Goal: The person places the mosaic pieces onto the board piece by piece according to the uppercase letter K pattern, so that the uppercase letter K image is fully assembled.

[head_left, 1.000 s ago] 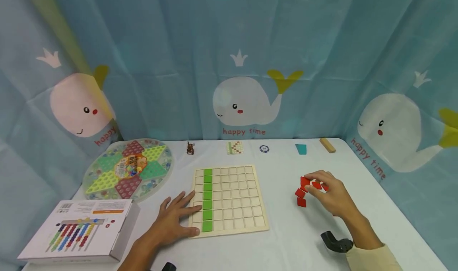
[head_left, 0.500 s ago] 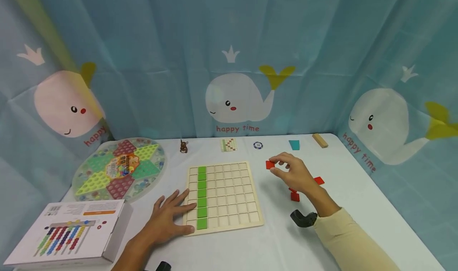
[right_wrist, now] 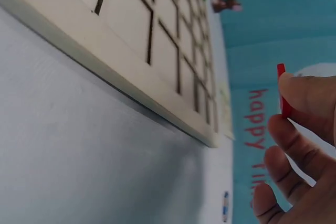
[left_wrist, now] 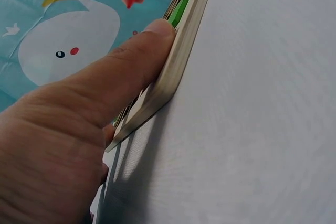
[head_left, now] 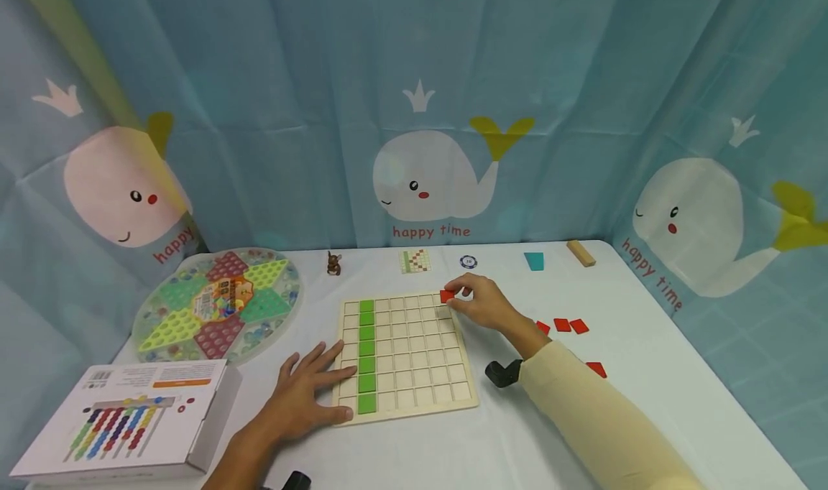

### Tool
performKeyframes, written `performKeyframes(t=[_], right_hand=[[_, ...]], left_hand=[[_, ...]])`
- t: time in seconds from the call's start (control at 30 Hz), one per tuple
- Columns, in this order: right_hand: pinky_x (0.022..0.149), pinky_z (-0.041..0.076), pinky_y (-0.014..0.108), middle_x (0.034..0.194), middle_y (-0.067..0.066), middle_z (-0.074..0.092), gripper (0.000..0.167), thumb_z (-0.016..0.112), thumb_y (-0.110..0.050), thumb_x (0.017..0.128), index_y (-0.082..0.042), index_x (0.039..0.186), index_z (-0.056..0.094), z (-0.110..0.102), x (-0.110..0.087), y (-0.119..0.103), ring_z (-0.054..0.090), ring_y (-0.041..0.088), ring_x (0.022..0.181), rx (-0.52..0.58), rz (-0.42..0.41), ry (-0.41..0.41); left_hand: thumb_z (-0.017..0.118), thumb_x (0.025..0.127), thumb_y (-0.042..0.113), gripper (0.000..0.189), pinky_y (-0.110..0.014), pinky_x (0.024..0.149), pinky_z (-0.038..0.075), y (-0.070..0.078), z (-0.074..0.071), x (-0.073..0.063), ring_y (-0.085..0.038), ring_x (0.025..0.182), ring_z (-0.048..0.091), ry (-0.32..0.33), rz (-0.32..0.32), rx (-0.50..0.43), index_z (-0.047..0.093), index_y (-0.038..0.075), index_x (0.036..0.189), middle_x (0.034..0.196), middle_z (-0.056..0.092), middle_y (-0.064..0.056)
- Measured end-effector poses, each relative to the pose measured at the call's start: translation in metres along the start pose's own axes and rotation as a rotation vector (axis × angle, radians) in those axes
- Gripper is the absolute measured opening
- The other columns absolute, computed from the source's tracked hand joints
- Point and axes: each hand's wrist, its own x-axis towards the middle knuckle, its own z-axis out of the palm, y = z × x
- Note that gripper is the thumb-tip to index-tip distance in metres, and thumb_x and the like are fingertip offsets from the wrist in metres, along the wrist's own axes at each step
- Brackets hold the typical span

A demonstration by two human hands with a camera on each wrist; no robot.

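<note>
Pinching a red tile (head_left: 446,297), the head view's right hand (head_left: 485,304) is at the grid board (head_left: 417,353)'s one-o'clock corner, a chip (head_left: 468,261) beyond; the left hand (head_left: 299,396), splayed, rests at eight. Left wrist: thumb (left_wrist: 134,59) beside a green tile (left_wrist: 180,9). Right wrist: red tile off the board.

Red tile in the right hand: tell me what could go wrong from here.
The red tile might slip, since the right hand only pinches it, raised near the board's far right corner.
The sleeve could brush the loose red tiles, which lie close to that arm in the head view.
If the left hand shifts, the board could slide.
</note>
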Motion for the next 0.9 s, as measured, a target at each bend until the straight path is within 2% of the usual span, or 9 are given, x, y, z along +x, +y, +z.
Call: performKeyframes(t=[0.27, 0.47, 0.63, 0.77, 0.9], right_hand=[[0.066, 0.044, 0.033, 0.098, 0.000, 0.064, 0.022, 0.072, -0.011, 0.086, -0.008, 0.107, 0.072, 0.021, 0.025, -0.001, 0.049, 0.019, 0.079, -0.001, 0.104, -0.071], [0.071, 0.046, 0.036, 0.098, 0.005, 0.061, 0.023, 0.070, -0.010, 0.086, -0.005, 0.108, 0.071, 0.027, 0.033, -0.003, 0.051, 0.020, 0.082, -0.050, 0.109, -0.134], [0.074, 0.048, 0.037, 0.093, 0.004, 0.058, 0.022, 0.073, -0.012, 0.085, -0.008, 0.107, 0.073, 0.035, 0.037, 0.002, 0.053, 0.020, 0.085, -0.104, 0.101, -0.157], [0.073, 0.048, 0.037, 0.092, 0.004, 0.058, 0.024, 0.075, -0.014, 0.084, -0.011, 0.108, 0.074, 0.039, 0.039, 0.001, 0.053, 0.019, 0.083, -0.105, 0.087, -0.158], [0.069, 0.046, 0.036, 0.093, 0.003, 0.057, 0.032, 0.074, -0.017, 0.086, -0.011, 0.117, 0.071, 0.035, 0.038, -0.003, 0.052, 0.019, 0.080, -0.059, 0.105, -0.153]], left_hand=[[0.075, 0.069, 0.062, 0.068, -0.064, 0.104, 0.003, -0.001, -0.001, 0.001, -0.040, 0.139, 0.024, 0.002, 0.004, -0.003, 0.069, 0.022, 0.124, 0.151, 0.037, -0.007], [0.075, 0.069, 0.062, 0.069, -0.062, 0.105, 0.001, -0.001, 0.001, 0.001, -0.038, 0.140, 0.022, -0.017, -0.019, -0.011, 0.068, 0.023, 0.125, 0.152, 0.036, -0.005], [0.076, 0.069, 0.060, 0.068, -0.063, 0.104, 0.003, 0.000, 0.003, 0.000, -0.040, 0.139, 0.023, -0.009, -0.011, -0.022, 0.068, 0.023, 0.125, 0.151, 0.037, -0.006], [0.075, 0.070, 0.062, 0.068, -0.063, 0.104, 0.003, 0.000, 0.003, -0.001, -0.040, 0.139, 0.023, -0.009, -0.013, -0.015, 0.068, 0.023, 0.125, 0.151, 0.037, -0.006], [0.074, 0.069, 0.064, 0.070, -0.063, 0.105, 0.002, 0.000, 0.001, -0.001, -0.039, 0.140, 0.021, -0.017, -0.027, -0.012, 0.068, 0.024, 0.126, 0.152, 0.035, -0.005]])
